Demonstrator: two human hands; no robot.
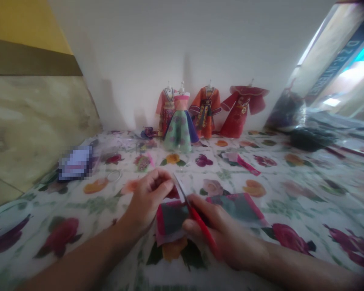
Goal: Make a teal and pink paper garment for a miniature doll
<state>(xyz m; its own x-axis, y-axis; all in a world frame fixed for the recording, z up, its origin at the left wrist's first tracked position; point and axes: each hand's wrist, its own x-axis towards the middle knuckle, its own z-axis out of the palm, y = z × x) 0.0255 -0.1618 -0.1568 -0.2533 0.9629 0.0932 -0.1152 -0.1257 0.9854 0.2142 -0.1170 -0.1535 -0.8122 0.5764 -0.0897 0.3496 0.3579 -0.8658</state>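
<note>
My right hand (221,230) is wrapped round the red handles of a pair of scissors (202,226). Their blades point up and away, with the tips close to the fingers of my left hand (151,194). Those fingers are curled into a pinch; what they hold is too small to make out. Below the blades lies a grey-green piece of fabric (172,220) with pink borders. A second, similar fabric piece (239,206) lies to the right, partly behind my right hand.
Several small dresses on stands, including a green one (178,129) and a red one (238,113), stand against the wall. A pink strip (248,165) and a clear ring (114,175) lie on the flowered tablecloth (97,226). Dark bags (312,137) are at the right.
</note>
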